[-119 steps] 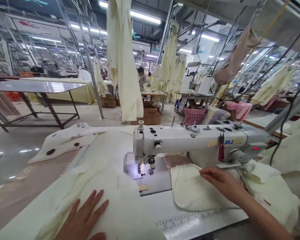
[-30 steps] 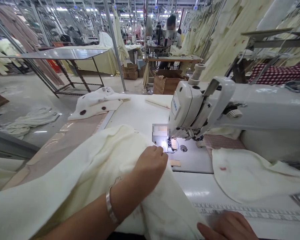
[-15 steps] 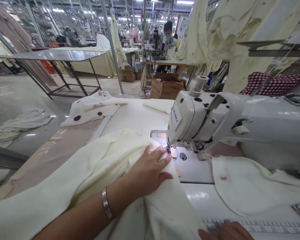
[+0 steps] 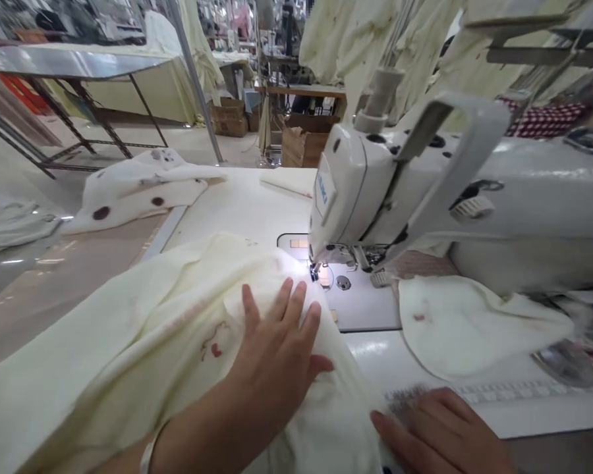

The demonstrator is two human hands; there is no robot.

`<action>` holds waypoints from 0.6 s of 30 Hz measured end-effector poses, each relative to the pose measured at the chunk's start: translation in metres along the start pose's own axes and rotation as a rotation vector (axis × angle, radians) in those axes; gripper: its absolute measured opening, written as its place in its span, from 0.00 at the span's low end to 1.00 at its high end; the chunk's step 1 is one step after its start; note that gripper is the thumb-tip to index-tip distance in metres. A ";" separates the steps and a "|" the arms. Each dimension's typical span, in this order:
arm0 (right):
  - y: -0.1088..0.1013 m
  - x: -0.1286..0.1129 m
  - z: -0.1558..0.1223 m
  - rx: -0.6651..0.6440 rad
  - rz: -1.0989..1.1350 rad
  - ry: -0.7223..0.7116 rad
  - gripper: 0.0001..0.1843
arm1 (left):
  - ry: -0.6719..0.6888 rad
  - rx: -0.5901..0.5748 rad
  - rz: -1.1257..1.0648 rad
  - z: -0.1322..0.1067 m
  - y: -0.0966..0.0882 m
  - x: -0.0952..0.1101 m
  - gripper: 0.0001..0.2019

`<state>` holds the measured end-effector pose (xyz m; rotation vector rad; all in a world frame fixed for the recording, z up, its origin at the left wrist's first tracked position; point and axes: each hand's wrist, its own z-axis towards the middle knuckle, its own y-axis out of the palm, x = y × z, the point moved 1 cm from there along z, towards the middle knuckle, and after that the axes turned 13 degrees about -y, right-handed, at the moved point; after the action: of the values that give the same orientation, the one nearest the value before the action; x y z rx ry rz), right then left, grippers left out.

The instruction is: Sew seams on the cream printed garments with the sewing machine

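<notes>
A large cream fabric piece (image 4: 143, 329) with dark red printed marks lies across the machine bed. Its right edge runs under the presser foot (image 4: 315, 271) of the white sewing machine (image 4: 356, 191). My left hand (image 4: 271, 349) rests on the fabric, just in front of the presser foot, with fingers spread and a bracelet at the wrist. Lower right, my right hand (image 4: 439, 431) is curled at the fabric's right edge, thumb against the cloth; its fingertips are partly hidden. The lit needle plate (image 4: 360, 303) shows right of the foot.
A smaller cream piece (image 4: 454, 322) lies under the machine arm, near a ruler strip (image 4: 504, 392). Spotted white fabric (image 4: 138, 191) lies at the table's far left. Beyond are a metal-topped table (image 4: 74, 62), cardboard boxes (image 4: 306, 141) and hanging cream cloth (image 4: 326, 46).
The view has tilted down and shifted. My left hand has slid back from the presser foot toward me, and more red print shows. My right hand has come further into view at the fabric's edge.
</notes>
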<state>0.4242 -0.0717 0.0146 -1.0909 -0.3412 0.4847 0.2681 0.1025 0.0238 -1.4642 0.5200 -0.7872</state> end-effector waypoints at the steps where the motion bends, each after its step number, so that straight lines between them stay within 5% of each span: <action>1: -0.004 0.001 0.002 -0.005 -0.001 -0.012 0.14 | 0.003 0.003 -0.004 -0.006 0.000 0.001 0.24; 6: -0.021 0.006 0.010 -0.178 0.036 -0.061 0.17 | 0.045 0.041 0.013 -0.019 0.004 -0.004 0.24; 13: -0.019 0.013 0.011 -0.103 0.014 -0.070 0.17 | 0.047 0.065 0.004 -0.017 0.008 -0.005 0.24; 18: -0.020 0.018 0.013 -0.207 0.079 -0.119 0.17 | 0.067 0.034 -0.024 -0.016 0.008 -0.007 0.24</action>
<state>0.4375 -0.0598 0.0382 -1.2822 -0.4621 0.5959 0.2530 0.0970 0.0135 -1.4188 0.5377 -0.8629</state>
